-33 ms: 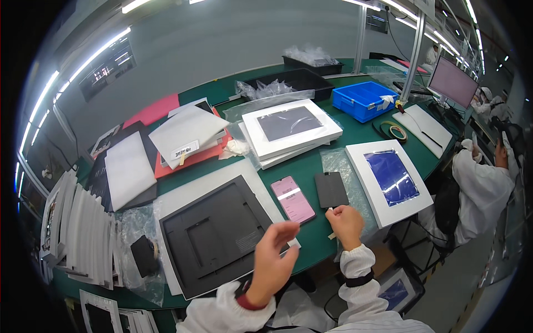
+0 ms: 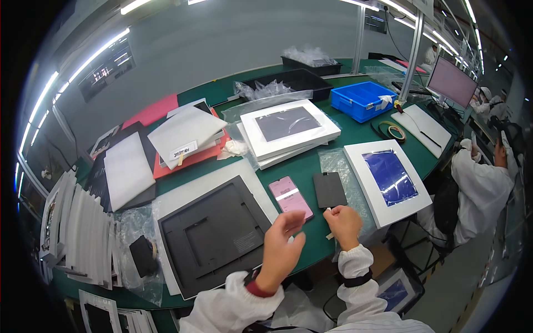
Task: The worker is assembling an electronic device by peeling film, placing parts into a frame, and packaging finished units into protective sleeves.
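Observation:
My left hand [image 2: 282,244] hangs over the right edge of a black frame panel [image 2: 205,244], fingers curved and thumb apart, holding nothing visible. Its fingertips overlap the lower end of a smartphone [image 2: 288,194] with a lit pink screen. My right hand [image 2: 343,225] is closed at the lower edge of a dark grey rectangular plate [image 2: 330,190]. A small white bit shows at its fingertips; what they grip is mostly hidden. A white-framed panel with blue film [image 2: 390,176] lies right of the plate, partly over clear plastic wrap [image 2: 352,191].
White-framed panels [image 2: 284,129] are stacked behind the phone. A blue bin [image 2: 363,101] and a black tray [image 2: 297,83] stand farther back. Foam sheets [image 2: 186,132] and upright white frames [image 2: 83,233] occupy the left. A seated person [image 2: 480,186] is at the right.
My left hand has shifted slightly right and up, its fingertips now overlapping the phone's lower end. My right hand stays at the plate's lower edge.

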